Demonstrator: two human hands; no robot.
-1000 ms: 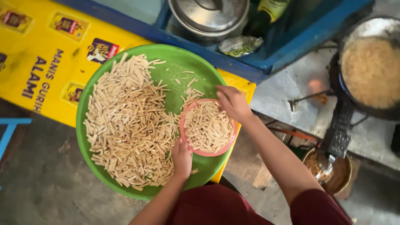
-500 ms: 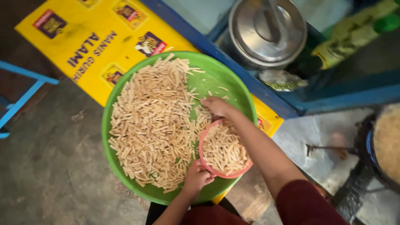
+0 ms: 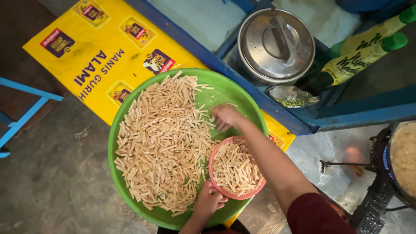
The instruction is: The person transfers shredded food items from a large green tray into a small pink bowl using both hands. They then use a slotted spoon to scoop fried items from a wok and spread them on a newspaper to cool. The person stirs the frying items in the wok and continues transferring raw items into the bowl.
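A big green round tray (image 3: 249,102) lies under me, heaped on its left side with several pale dough sticks (image 3: 162,138). A small pink bowl (image 3: 212,167) full of the same sticks rests on the tray's right part. My left hand (image 3: 209,200) grips the near rim of the pink bowl. My right hand (image 3: 225,117) reaches over the bowl and rests with fingers bent among the loose sticks just beyond it. Whether it holds any sticks is hidden by the fingers.
A yellow printed banner (image 3: 99,56) lies under the tray. A lidded steel pot (image 3: 276,43), a crumpled packet (image 3: 292,96) and two green-capped bottles (image 3: 359,56) sit in a blue crate (image 3: 346,117). A pan of frying food (image 3: 403,158) stands on a burner at right.
My right hand has left the pink bowl's far rim and moved up into the loose sticks. The bowl stays in my left hand. The camera has swung leftwards, pushing the pan to the edge.
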